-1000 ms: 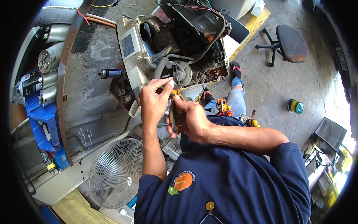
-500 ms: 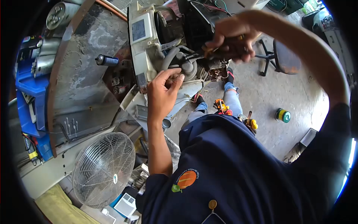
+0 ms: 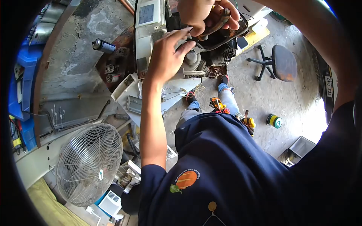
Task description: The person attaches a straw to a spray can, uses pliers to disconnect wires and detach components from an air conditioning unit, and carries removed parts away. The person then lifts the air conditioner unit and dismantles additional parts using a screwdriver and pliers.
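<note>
My left hand (image 3: 166,56) reaches over the opened machine, thumb and index finger apart, with nothing visible between them. Its fingertips are close to my right hand (image 3: 201,15), which is closed on pliers with worn orange-brown handles (image 3: 217,25). The jaws of the pliers are hidden behind my hands. Under both hands lies the machine's dirty inside, with a round grey compressor-like part (image 3: 192,58), bent pipes and a black housing. A pale panel with a white label (image 3: 146,14) forms its left side.
A spray can (image 3: 103,46) lies on the stained surface at the left. A round fan (image 3: 89,165) stands lower left. To the right are a wheeled stool (image 3: 284,63), a green-and-yellow roll (image 3: 274,121) and a grey bin (image 3: 301,146). Blue trays (image 3: 26,90) line the left edge.
My right hand has swung up and out with the pliers, then come back in beside my left hand. My left hand has moved up the frame, its thumb and index finger now apart. The view has shifted.
</note>
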Demonstrator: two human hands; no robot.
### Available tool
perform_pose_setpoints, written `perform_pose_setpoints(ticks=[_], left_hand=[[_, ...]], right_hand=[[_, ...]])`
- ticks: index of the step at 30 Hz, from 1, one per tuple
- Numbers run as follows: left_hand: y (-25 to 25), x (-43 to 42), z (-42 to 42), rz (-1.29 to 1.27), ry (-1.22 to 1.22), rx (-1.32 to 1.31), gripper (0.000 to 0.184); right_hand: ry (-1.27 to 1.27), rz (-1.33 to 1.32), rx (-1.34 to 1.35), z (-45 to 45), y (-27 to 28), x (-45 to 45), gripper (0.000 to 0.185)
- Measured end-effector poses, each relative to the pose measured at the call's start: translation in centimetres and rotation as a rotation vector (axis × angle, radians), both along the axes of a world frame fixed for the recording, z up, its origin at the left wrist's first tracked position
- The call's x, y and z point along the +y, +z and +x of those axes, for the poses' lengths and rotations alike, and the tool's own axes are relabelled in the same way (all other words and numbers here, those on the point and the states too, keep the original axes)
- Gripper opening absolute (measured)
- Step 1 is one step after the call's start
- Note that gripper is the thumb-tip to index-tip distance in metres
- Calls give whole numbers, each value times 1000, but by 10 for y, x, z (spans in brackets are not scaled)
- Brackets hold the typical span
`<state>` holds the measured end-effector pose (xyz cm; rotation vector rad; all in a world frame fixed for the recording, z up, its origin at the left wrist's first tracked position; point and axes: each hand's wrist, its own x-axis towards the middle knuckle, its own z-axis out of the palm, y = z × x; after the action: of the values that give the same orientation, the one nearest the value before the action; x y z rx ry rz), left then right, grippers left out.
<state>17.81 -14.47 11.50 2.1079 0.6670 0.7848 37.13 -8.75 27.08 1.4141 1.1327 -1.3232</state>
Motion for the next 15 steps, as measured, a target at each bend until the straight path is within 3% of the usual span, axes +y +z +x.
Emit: perform_pose_setpoints(ticks=[6, 15], left_hand=[[-27, 19, 12, -235, -131, -49, 22], [-23, 18, 15, -347, -211, -131, 16]], right_hand=[[187, 160, -77, -25, 13, -18, 25], [-85, 645, -25, -26, 34, -122, 18]])
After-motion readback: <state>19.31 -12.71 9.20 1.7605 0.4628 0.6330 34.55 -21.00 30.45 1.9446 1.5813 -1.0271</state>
